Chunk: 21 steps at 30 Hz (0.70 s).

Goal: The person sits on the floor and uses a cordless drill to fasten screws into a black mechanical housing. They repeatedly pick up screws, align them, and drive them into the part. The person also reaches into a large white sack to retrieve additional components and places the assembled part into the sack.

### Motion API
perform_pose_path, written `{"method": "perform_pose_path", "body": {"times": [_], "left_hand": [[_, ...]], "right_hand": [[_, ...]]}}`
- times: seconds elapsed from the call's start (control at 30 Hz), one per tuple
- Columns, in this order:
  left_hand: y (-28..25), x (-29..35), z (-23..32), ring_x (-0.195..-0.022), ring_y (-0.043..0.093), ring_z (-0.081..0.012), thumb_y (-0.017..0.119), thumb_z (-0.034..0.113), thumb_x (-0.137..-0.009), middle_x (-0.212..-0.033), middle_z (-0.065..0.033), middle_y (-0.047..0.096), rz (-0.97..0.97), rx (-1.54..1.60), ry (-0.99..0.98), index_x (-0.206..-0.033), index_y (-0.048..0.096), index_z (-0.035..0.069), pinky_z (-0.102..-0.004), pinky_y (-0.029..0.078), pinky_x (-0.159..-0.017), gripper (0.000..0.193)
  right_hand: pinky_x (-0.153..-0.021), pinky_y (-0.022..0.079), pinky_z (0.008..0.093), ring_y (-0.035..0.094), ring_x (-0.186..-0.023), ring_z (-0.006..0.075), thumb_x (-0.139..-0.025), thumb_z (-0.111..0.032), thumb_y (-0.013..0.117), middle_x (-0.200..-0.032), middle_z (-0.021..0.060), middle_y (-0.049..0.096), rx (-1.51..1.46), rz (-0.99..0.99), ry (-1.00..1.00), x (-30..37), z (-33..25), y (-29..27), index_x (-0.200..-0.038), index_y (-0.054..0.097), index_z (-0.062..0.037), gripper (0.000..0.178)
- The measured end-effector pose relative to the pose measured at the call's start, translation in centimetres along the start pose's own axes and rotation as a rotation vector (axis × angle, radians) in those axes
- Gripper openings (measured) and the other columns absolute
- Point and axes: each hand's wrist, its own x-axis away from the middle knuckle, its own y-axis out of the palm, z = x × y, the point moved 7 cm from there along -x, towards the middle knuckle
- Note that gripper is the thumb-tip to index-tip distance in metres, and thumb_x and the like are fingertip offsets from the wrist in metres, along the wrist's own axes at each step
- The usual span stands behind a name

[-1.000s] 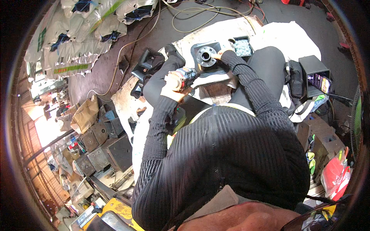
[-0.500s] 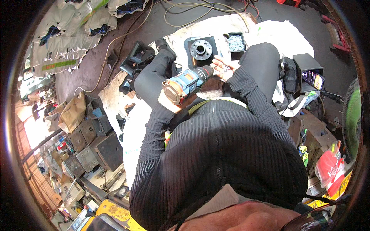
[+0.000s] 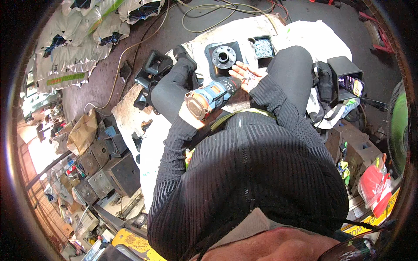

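My left hand (image 3: pixel 193 118) is wrapped round the grip of a blue and orange cordless drill (image 3: pixel 210 99). The drill's black chuck points up and right, close to my right hand (image 3: pixel 249 77). That hand lies palm up with its fingers stretched out, and small shiny pieces, probably screws, rest on the palm. Just beyond the hands, between my knees, sits a black square-flanged part with a round grey metal flange (image 3: pixel 223 57) on it, ringed with holes. To its right stands a black box (image 3: pixel 264 47) of small bluish-silver pieces. The drill's bit tip cannot be made out.
White sheeting (image 3: pixel 320 37) spreads under and around my legs. More black parts (image 3: pixel 154 65) lie by my left leg. At right are a phone (image 3: pixel 351 85) in a black housing and a green fan (image 3: pixel 398 124). Dark boxes (image 3: pixel 124 172) stand at left; hoses (image 3: pixel 200 28) cross the floor.
The view has shifted slightly. The fingers of my right hand are straighter and the palm sits a little nearer the chuck. My left hand keeps its hold on the drill.
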Motion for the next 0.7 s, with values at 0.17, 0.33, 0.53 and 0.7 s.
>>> {"method": "perform_pose_path", "body": {"times": [0.17,0.33,0.53,0.7], "left_hand": [[-1.6,-0.5,1.1,-0.093,0.056,-0.0257,0.066,0.035,-0.068,-0.100,-0.0055,0.059,0.077,-0.074,0.168,-0.105,0.057,0.017,-0.0386,0.044,-0.083,0.042],[-3.4,0.7,0.6,-0.092,0.057,-0.0259,0.066,0.033,-0.067,-0.097,-0.0063,0.059,0.114,-0.194,0.181,-0.103,0.058,0.015,-0.0388,0.045,-0.080,0.041],[-3.1,1.0,-0.3,-0.095,0.056,-0.0264,0.068,0.030,-0.068,-0.103,-0.0063,0.059,-0.025,-0.172,0.051,-0.107,0.056,0.015,-0.0392,0.043,-0.084,0.043],[-4.0,1.3,1.3,-0.101,0.053,-0.0274,0.071,0.020,-0.067,-0.109,-0.0102,0.055,-0.126,-0.033,0.033,-0.113,0.052,0.010,-0.0384,0.039,-0.091,0.051]], "right_hand": [[-0.081,0.045,0.0457,0.042,-0.116,0.0360,-0.088,-0.020,0.043,-0.122,0.0207,0.046,-0.101,-0.181,0.049,-0.1,0.0,0.6,-0.121,0.042,-0.0019,0.037],[-0.076,0.052,0.0428,0.054,-0.101,0.0316,-0.082,-0.008,0.056,-0.107,0.0175,0.055,0.122,-0.058,0.026,0.3,0.4,0.3,-0.112,0.046,-0.0023,0.033],[-0.069,0.055,0.0293,0.059,-0.090,0.0176,-0.080,-0.002,0.058,-0.099,0.0103,0.057,0.521,0.272,-0.003,1.3,0.1,0.5,-0.106,0.047,-0.0038,0.027],[-0.067,0.055,0.0263,0.061,-0.084,0.0182,-0.078,-0.003,0.061,-0.095,0.0115,0.058,0.742,0.228,0.096,2.7,0.2,1.3,-0.101,0.051,-0.0009,0.025]]}}
